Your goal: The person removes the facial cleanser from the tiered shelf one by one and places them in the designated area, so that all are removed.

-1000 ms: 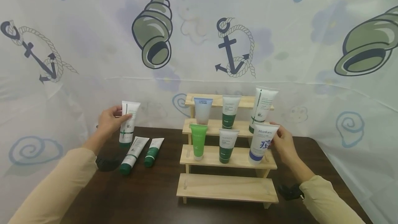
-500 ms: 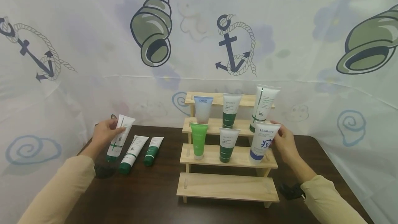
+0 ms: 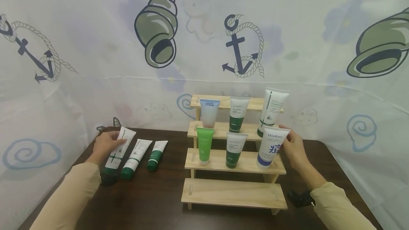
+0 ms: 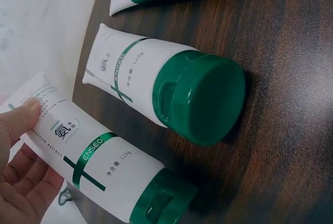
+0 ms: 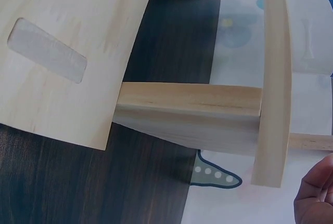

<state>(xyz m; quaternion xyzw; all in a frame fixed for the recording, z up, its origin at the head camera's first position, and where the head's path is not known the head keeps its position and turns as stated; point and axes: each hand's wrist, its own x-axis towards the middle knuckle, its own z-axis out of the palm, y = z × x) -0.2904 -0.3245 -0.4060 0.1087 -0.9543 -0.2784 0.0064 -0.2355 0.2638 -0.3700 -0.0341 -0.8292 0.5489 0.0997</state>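
At the table's left, my left hand [image 3: 105, 146] holds a white squeeze tube with a green cap [image 4: 99, 154], thumb on its front and fingers behind. The tube leans, its cap end low at the tabletop. Beside it lie a similar white tube [image 3: 136, 158] and a smaller green-and-white tube [image 3: 157, 155]. At the wooden stand's right side, my right hand [image 3: 294, 148] grips the right edge of a white tube with a blue cap [image 3: 271, 147]; its fingers are partly hidden behind that tube. Only the right hand's curled fingers [image 5: 316, 190] show in the right wrist view.
The stepped wooden stand [image 3: 234, 191] carries a lime green tube [image 3: 204, 145], two white-and-green tubes, one of them in front [image 3: 235, 149], a pale blue tube [image 3: 209, 113] and a tall white tube [image 3: 273, 107]. Patterned cloth [image 3: 201, 56] hangs behind the dark table [image 3: 150, 201].
My left hand has brought its white tube down and to the left, from upright to leaning, beside the lying tubes. The right hand stays at the blue-capped tube.
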